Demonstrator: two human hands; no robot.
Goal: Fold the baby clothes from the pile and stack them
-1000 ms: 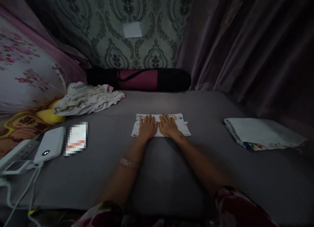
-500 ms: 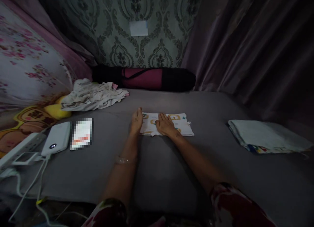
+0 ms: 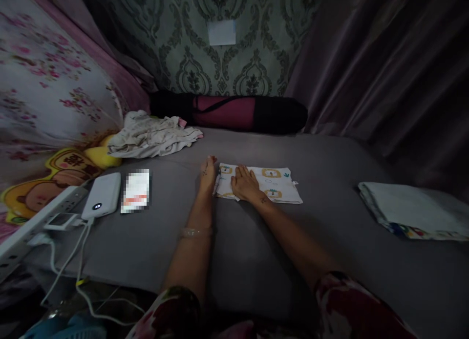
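A folded white cloth with tan and green printed figures lies flat on the grey bed sheet. A small white tag sticks out from its right edge. My right hand rests palm down on the cloth's left half, fingers stretched out. Just off the cloth's left edge, my left hand stands on its side on the sheet, fingers pointing forward and partly hidden behind the thumb side. A clear bracelet circles the left forearm.
Farther left lie a crumpled pale cloth, a power bank, a blurred card, a power strip with cables and a yellow cushion. A folded pale cloth sits right. A long black-and-maroon bag lies along the wall.
My view has turned slightly left. The left hand has come away from the cloth's left edge, which now shows. Relative to the cloth, my right hand has slid a little left.
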